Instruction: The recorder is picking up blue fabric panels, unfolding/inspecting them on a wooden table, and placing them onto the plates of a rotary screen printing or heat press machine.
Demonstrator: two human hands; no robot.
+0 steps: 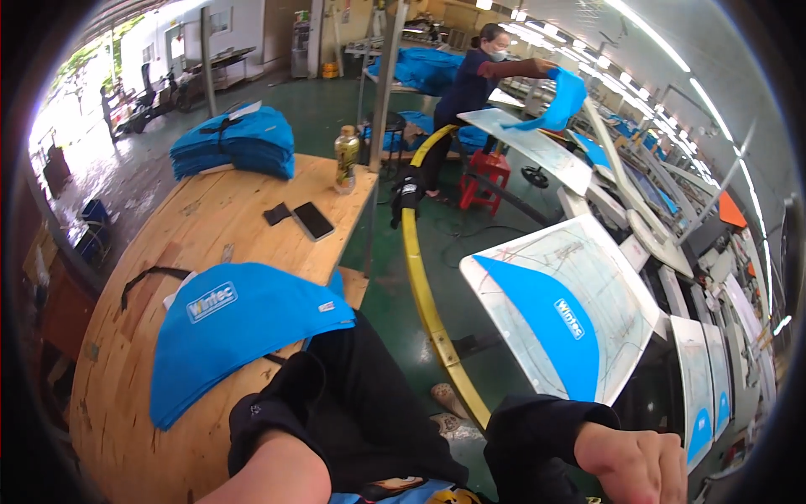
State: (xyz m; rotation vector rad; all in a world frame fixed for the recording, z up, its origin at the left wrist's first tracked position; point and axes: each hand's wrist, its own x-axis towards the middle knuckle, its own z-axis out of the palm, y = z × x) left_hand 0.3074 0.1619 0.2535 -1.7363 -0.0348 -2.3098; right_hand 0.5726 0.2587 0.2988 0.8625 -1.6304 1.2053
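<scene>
My right hand (640, 462) is at the lower right with its fingers curled in. Anything inside them is hidden. It is near the lower end of a white printing board (604, 294), on which a curved blue fabric piece (546, 323) with a white print lies flat. My left hand (273, 479) shows only as bare skin below a dark cuff at the bottom edge, its fingers out of the picture. Just beyond that arm, a stack of printed blue fabric pieces (243, 323) rests on the wooden table (126, 370).
On the table are a phone (313, 220), a small dark item (276, 214), a bottle (347, 160) and a tied blue fabric bundle (235, 143). A yellow curved rail (420, 290) runs between table and boards. A masked co-worker (478, 80) lifts blue fabric (564, 101) near a red stool (484, 181).
</scene>
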